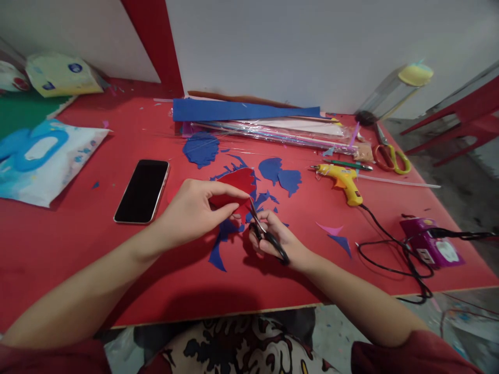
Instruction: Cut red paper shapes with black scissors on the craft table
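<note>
Near the middle of the red table, my left hand [198, 208] pinches a red sheet [237, 183] with a scalloped edge between thumb and fingers. My right hand [276, 236] grips black-handled scissors [275, 245], their blades against the red sheet's edge beside my left fingertips. How far the blades are apart is hard to make out. Blue scraps [220, 249] lie under and around both hands. Beyond them are a round blue cutout [201, 149] with a jagged edge and smaller blue petal-shaped cutouts [288, 180].
A phone [142, 191] lies left, near a white-and-blue packet [50, 158]. Blue strips [245, 110] and plastic-wrapped sticks line the wall. On the right are a yellow glue gun [343, 182], its black cord, a purple box [431, 241], more scissors [392, 154] and a clear container [397, 93].
</note>
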{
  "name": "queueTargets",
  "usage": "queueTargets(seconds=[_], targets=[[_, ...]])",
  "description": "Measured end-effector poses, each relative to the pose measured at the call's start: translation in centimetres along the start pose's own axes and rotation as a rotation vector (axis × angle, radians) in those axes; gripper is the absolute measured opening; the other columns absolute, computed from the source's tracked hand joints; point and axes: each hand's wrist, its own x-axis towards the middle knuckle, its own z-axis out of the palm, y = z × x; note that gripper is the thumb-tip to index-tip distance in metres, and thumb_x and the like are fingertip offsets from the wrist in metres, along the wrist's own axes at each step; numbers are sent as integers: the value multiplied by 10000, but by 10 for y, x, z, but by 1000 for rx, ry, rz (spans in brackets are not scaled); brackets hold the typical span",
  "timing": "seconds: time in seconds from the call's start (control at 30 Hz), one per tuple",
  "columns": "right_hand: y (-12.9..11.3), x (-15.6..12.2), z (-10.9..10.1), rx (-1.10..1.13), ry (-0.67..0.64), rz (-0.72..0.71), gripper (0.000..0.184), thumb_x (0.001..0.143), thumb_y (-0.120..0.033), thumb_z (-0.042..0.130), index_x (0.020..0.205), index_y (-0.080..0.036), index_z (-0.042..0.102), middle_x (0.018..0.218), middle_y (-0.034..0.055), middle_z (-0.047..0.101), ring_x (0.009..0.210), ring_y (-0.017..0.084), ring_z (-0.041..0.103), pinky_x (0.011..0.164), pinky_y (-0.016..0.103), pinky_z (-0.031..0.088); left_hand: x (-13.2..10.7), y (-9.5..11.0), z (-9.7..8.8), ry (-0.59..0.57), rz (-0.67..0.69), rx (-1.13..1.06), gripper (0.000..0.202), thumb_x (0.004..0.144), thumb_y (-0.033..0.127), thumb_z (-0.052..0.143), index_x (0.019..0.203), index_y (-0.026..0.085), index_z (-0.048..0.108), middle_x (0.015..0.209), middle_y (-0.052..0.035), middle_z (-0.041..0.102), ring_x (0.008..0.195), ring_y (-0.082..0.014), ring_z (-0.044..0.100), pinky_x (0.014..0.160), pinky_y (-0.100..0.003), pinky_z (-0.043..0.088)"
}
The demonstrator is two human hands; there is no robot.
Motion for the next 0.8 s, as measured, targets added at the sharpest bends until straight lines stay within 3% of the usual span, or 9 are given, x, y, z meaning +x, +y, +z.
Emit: queueTargets(seconds=[0.3,0.53,0.8], targets=[[2,1,-1,52,-16,-9,463,751,-543,628,946,-235,343,653,-80,448,496,59,378,482,210,304,0,-1,1,-4,-13,-27,188,749,179,605,891,186,728,858,-2,753,722,-131,701,727,-202,561],[2,1,-1,89,-12,-3,466,745,-527,645,943,-230,345,639,-86,453,493,57,380,493,213,313,-2,-2,1,-23,-106,-63,267,744,202,607,990,219,707,878,-10,750,599,-142,702,500,-171,547],[1,1,0,119,-18,-2,447,754,-503,651,934,-224,352,636,-91,458,495,47,386,502,205,316,-3,-1,1,-22,-119,-92,302,738,182,605,1019,243,696,898,0,747,606,-148,709,472,-148,538]])
